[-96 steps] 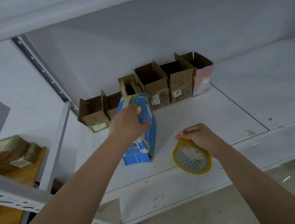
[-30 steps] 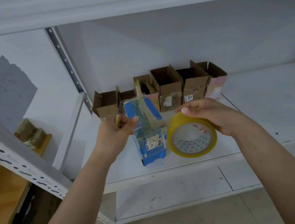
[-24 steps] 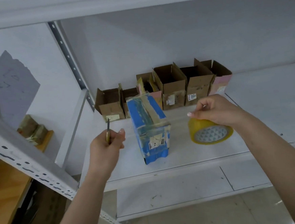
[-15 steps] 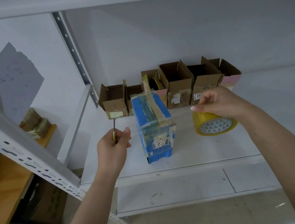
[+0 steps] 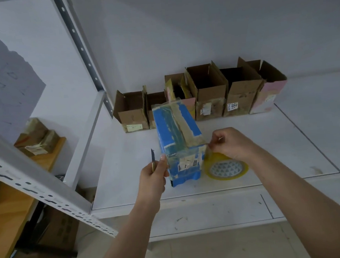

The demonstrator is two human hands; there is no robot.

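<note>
Knife [image 5: 152,157] gripped in its curled fingers, blade pointing up, the left hand [image 5: 152,179] sets its thumb tip against the left edge of the blue taped box [image 5: 178,148]. The box stands upright near the front of the white shelf [image 5: 288,140]. The right hand [image 5: 231,144], fingers curled, pinches a strip of tape [image 5: 208,144] at the box's top right corner. The yellow tape roll [image 5: 227,168] sits just beneath it, beside the box. Open cardboard boxes [image 5: 209,97] line the back wall.
</note>
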